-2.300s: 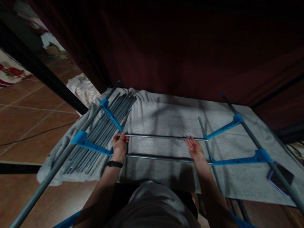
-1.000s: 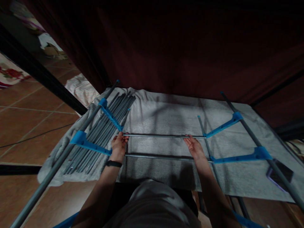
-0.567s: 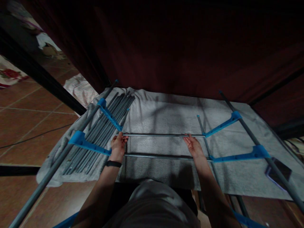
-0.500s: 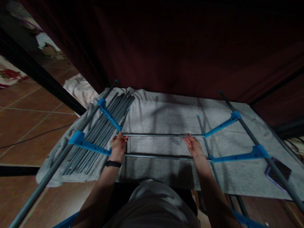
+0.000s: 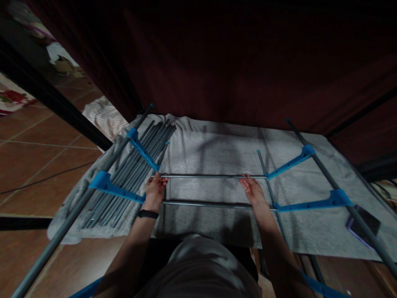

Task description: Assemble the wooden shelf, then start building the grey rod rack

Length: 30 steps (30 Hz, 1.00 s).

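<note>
My left hand (image 5: pixel 154 191) pinches the left end of a thin metal rod (image 5: pixel 211 176), close to the tip of a blue plastic bracket (image 5: pixel 143 150). My right hand (image 5: pixel 252 190) grips the same rod near its right end, beside another blue bracket (image 5: pixel 291 162). A second rod (image 5: pixel 211 204) lies parallel just nearer to me, joined to blue brackets (image 5: pixel 313 204) at both ends. All rests on a grey towel (image 5: pixel 217 149) on the floor.
A bundle of several grey rods (image 5: pixel 136 169) lies left on the towel under a long grey pole (image 5: pixel 77 207). Another long pole (image 5: pixel 335 186) runs down the right. A phone (image 5: pixel 362 225) lies at the towel's right edge. A dark red curtain (image 5: pixel 248 62) hangs behind; tiled floor (image 5: pixel 37 157) left.
Almost nothing has changed: both hands stay on the far rod at the same spots; the view has shifted very slightly.
</note>
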### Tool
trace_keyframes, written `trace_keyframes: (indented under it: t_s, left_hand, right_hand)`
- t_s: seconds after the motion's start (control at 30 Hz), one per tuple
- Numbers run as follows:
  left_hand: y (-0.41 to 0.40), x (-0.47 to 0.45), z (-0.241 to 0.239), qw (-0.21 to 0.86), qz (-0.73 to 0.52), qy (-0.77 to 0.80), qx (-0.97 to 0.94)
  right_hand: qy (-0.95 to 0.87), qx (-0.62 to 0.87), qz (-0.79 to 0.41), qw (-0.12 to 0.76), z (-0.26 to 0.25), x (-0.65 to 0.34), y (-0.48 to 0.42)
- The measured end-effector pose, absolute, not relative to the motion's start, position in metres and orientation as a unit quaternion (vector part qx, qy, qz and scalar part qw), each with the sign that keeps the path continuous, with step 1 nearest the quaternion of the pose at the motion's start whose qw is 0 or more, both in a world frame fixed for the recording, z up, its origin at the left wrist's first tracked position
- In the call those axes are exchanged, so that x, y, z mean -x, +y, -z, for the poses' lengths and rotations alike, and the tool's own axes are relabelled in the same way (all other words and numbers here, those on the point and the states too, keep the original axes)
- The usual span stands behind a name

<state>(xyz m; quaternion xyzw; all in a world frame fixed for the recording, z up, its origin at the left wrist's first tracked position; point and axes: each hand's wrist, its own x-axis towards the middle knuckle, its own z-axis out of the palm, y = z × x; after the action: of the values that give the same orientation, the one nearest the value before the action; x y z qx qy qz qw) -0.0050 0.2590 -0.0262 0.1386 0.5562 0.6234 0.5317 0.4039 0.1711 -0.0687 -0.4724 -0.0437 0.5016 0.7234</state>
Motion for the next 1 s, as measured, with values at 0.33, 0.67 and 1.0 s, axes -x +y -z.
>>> trace_keyframes:
  t_s: [0.33,0.67,1.0]
  left_hand:
    - [0.2581,0.0047,0.025,0.538,-0.619,0.554,-0.141]
    - [0.258,0.0047,0.0247,0.544,-0.616,0.551,-0.146]
    - [0.2577,0.0049,0.023,0.551,-0.619,0.54,-0.148]
  right_hand:
    - [-0.045,0.474,-0.5,0.724,0.0664,-0.404,0.1698]
    - [-0.042,0.472,-0.496,0.727,0.0674,-0.4042,0.1704]
    - [-0.051,0.47,-0.509,0.719,0.0685,-0.4046,0.1697]
